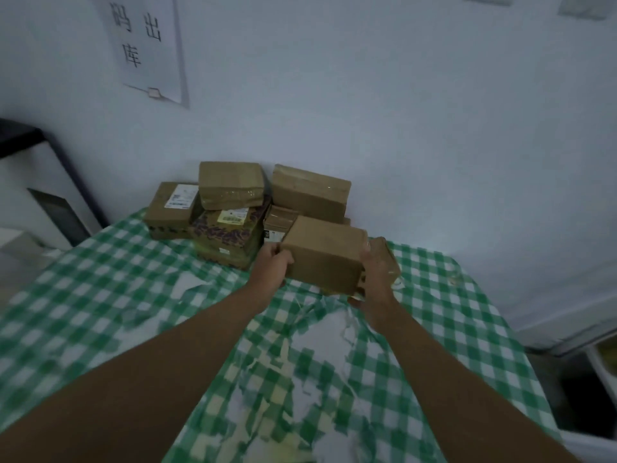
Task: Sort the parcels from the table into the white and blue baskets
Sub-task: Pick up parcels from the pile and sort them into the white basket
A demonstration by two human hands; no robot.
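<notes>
I hold a plain brown cardboard parcel (323,253) between both hands, just above the green checked table (100,295). My left hand (272,267) grips its left end and my right hand (375,279) clasps its right end and underside. Behind it, against the wall, lies a pile of several parcels: a taped brown one on top (230,183), a labelled box at the left (172,207), a patterned purple and yellow box (227,233) and a large brown box (309,192). A small taped packet (389,253) sits right behind my right hand.
A white basket rim (601,355) shows at the right edge, below table level. A dark-framed white stand (50,182) is at the left. A paper sign (147,45) hangs on the wall. The tablecloth is torn and wrinkled in the middle.
</notes>
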